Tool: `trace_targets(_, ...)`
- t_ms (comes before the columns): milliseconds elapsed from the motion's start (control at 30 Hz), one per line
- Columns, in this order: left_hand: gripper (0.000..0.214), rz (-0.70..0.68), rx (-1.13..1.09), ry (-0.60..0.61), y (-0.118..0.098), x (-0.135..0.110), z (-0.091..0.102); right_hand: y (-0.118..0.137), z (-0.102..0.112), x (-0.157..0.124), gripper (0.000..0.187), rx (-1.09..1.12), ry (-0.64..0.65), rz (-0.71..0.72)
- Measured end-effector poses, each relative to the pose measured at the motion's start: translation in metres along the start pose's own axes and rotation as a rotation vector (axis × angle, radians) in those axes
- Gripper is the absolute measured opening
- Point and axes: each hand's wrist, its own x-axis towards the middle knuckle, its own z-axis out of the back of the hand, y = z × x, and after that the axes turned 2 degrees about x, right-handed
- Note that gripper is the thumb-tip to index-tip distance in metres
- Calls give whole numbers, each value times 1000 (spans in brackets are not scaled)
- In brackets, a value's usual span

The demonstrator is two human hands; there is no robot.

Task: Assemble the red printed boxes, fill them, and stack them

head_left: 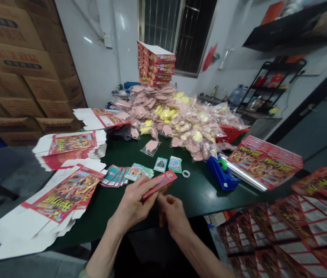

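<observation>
My left hand grips a small red printed box between thumb and fingers, above the dark green table. My right hand is curled just below it, with fingertips at the box's lower edge; whether they hold it is hard to tell. Fanned green-and-red printed cards lie just beyond my hands. Two more cards sit further on, near a small white ring. To my left lies a stack of flat unfolded red-and-white box blanks.
A heap of pink and yellow items in clear bags covers the table's far side. Also there are a blue tape dispenser, a clear film roll, printed sheets, stacked red boxes, and brown cartons.
</observation>
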Motion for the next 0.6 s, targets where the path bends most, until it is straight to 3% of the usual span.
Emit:
trace_targets(67, 36, -5, -17, 9, -1, -2, 1, -8, 10, 2, 37, -52, -27, 63)
trace_targets(133, 33, -7, -6, 9, -2, -5, 1, 0, 29, -4, 23, -138, -186, 234)
trace_targets(200, 33, -8, 53, -11, -2, -9, -1, 20, 53, -18, 37, -331, -346, 470)
trace_targets(233, 35, -14, 84, -14, -2, -10, -3, 33, 66, -26, 49, -463, -355, 576)
trace_targets(300, 41, -43, 112, 18, -6, -11, -13, 57, 89, -44, 66, -731, -173, 685)
trace_targets(400, 40, -98, 65, 90, -22, -6, -33, 83, 116, -62, 62, -978, 131, 653)
trace_targets(533, 47, -124, 30, 30, -54, 22, -64, 95, 140, -71, 31, -1029, 82, 568)
trace_targets(600, 38, -141, -56, 3, -68, 42, -81, 101, 155, -73, 25, -1005, 36, 550)
